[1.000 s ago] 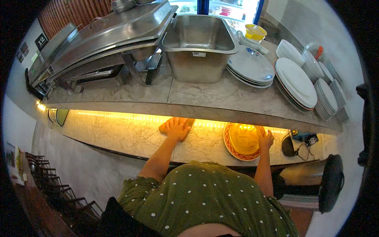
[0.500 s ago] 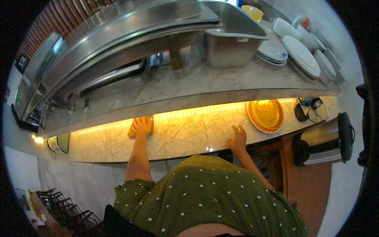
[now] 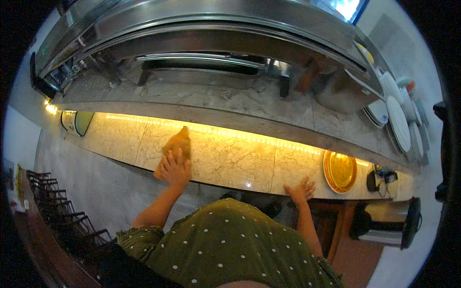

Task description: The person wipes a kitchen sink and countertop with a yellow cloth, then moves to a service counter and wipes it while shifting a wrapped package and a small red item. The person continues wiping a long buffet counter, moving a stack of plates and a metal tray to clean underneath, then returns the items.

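My left hand [image 3: 175,169] lies flat with its fingers spread on an orange-brown cloth [image 3: 178,142], pressing it to the marble-patterned counter [image 3: 225,158]. The cloth reaches from the counter's near edge toward the lit strip under the shelf, ending in a pointed corner. Farther right, my right hand [image 3: 301,191] has its fingers apart at the counter's front edge and holds nothing. Beyond it, toward the right end, sits a round yellow plate [image 3: 342,174] with an orange patterned rim.
Above the counter runs a raised marble shelf [image 3: 230,106] carrying a long metal unit [image 3: 201,29]. Stacked white plates [image 3: 397,124] stand at the shelf's right end. A small dark device with cables [image 3: 384,176] lies past the yellow plate. Several dark chairs [image 3: 57,206] stand lower left.
My left hand has drawn the cloth from near the light strip to the front edge, and more of it is spread out. My view has swung left; my right hand remains near the front edge.
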`<state>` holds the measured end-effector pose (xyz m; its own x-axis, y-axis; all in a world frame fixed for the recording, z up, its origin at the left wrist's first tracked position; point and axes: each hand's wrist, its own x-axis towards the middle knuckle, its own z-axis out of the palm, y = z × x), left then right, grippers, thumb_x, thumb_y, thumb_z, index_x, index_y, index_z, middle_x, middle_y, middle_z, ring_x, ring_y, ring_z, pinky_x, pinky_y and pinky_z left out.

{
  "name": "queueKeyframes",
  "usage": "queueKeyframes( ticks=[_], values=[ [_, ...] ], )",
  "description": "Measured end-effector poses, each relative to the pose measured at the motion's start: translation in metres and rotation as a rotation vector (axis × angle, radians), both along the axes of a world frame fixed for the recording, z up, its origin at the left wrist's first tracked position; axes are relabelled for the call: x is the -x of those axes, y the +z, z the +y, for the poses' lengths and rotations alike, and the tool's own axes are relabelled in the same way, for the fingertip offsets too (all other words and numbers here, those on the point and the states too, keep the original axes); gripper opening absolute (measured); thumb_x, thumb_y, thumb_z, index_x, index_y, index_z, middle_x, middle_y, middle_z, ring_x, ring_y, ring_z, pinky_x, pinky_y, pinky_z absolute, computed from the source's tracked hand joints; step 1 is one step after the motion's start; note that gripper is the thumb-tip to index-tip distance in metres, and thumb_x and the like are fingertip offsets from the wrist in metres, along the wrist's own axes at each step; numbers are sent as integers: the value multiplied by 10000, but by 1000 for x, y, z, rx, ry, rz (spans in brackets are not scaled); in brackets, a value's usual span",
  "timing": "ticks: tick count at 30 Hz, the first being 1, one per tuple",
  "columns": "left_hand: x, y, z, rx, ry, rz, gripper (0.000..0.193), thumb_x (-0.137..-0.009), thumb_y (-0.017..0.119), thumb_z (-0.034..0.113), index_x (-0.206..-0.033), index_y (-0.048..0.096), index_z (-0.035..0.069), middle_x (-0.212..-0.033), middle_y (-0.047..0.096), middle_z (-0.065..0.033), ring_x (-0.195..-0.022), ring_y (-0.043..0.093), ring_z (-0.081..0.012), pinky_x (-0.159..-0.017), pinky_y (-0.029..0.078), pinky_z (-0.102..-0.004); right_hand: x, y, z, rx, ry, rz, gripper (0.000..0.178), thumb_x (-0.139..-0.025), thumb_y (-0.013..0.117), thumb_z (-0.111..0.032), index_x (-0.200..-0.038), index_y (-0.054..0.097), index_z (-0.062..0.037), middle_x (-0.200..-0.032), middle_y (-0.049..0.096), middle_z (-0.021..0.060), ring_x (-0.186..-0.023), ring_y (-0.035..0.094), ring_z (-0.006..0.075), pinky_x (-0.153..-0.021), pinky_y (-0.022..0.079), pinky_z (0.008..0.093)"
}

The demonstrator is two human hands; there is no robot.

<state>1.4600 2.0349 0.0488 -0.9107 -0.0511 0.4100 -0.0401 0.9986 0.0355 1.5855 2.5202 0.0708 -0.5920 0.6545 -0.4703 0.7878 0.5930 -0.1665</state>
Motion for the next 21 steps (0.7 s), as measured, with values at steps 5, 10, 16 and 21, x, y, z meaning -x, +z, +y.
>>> queueKeyframes(
  ticks=[5, 10, 16, 21],
  values=[
    [-39, -1, 115, -67, -296, -115, 651, -875, 552, 452, -1473, 404, 242, -1535, 269, -209, -1385, 247, -451, -1070, 161, -677, 1, 4, 0, 29, -29, 23, 1359, -662, 771, -652, -1545, -127, -142, -1555, -246, 273, -1439, -193, 474, -1125, -66, 627],
    [-49, 9, 231, -321, -767, -334, 573, -867, 583, 432, -1417, 469, 316, -1566, 231, -148, -1430, 165, -423, -1086, 118, -676, 6, 10, 3, 5, -10, 13, 1406, -599, 773, -705, -1548, -115, -171, -1560, -224, 277, -1436, -157, 508, -1115, -35, 674],
    [27, 21, 254, -316, -1024, -272, 542, -841, 616, 464, -1365, 538, 347, -1501, 411, -112, -1375, 331, -395, -1097, 174, -618, 6, 17, 0, 27, -10, -12, 1358, -648, 769, -669, -1552, -104, -156, -1566, -214, 271, -1444, -156, 488, -1136, -29, 625],
    [130, 29, 168, -219, -585, -555, 554, -882, 495, 561, -1336, 578, 253, -1442, 478, -160, -1323, 411, -380, -1122, 196, -576, 2, 16, 2, 49, -6, 12, 1359, -644, 755, -696, -1553, -111, -174, -1561, -245, 259, -1438, -189, 481, -1129, -55, 629]
  ],
)
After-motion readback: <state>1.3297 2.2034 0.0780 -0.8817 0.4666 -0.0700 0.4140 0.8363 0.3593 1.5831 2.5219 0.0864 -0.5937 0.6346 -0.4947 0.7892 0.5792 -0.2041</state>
